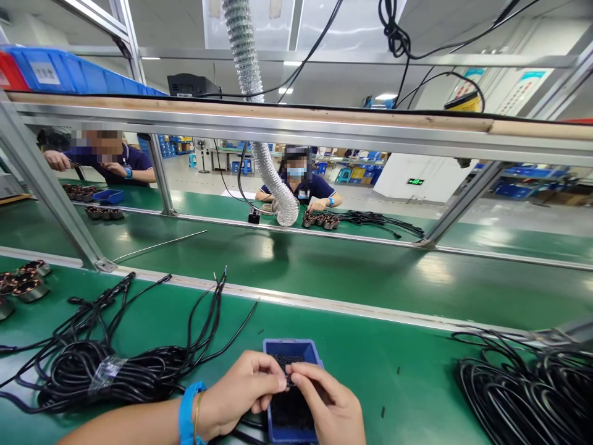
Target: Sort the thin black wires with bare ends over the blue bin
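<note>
My left hand [250,383], with a blue strap at the wrist, is over the left side of a small blue bin [317,355]. Its thumb and index finger are pinched together. Facing it, my right hand [327,398] is pinched too, over the bin's right side. The fingertips of both hands almost meet, and whatever lies between them is too small to make out. Small black pieces [290,411] fill the bin. A taped bundle of black cables [74,377] lies to the left on the green table [393,346].
Another coil of black cables [523,389] is at the right. Copper-wound parts [28,287] sit at the far left. A metal frame rail [324,307] crosses behind the bin. Two people work beyond, near a hanging silver duct [273,179].
</note>
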Demonstrator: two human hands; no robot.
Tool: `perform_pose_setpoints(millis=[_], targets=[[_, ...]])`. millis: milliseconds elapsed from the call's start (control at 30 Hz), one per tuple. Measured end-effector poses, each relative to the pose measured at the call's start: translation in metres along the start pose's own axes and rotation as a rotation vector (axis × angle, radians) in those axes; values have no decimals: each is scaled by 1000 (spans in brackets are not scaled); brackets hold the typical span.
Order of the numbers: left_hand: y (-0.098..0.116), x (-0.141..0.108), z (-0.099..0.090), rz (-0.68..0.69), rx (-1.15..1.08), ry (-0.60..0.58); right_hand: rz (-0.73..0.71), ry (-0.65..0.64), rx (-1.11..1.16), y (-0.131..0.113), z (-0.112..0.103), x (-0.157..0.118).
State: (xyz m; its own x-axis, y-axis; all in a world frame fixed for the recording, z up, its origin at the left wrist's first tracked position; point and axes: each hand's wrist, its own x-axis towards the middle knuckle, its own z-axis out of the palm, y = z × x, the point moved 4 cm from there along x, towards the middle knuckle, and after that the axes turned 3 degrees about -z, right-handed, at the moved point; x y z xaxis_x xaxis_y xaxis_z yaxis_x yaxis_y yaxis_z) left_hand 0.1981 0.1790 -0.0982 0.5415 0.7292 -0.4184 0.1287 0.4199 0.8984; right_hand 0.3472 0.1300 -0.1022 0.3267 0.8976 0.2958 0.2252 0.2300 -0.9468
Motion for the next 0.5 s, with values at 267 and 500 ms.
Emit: perform_pose_setpoints(millis=[267, 500], targets=[[6, -3, -1, 118, -75, -50, -103, -280, -71, 1, -3, 9], [1, -7, 0, 231, 52, -55, 160, -414, 74, 14, 10, 4]])
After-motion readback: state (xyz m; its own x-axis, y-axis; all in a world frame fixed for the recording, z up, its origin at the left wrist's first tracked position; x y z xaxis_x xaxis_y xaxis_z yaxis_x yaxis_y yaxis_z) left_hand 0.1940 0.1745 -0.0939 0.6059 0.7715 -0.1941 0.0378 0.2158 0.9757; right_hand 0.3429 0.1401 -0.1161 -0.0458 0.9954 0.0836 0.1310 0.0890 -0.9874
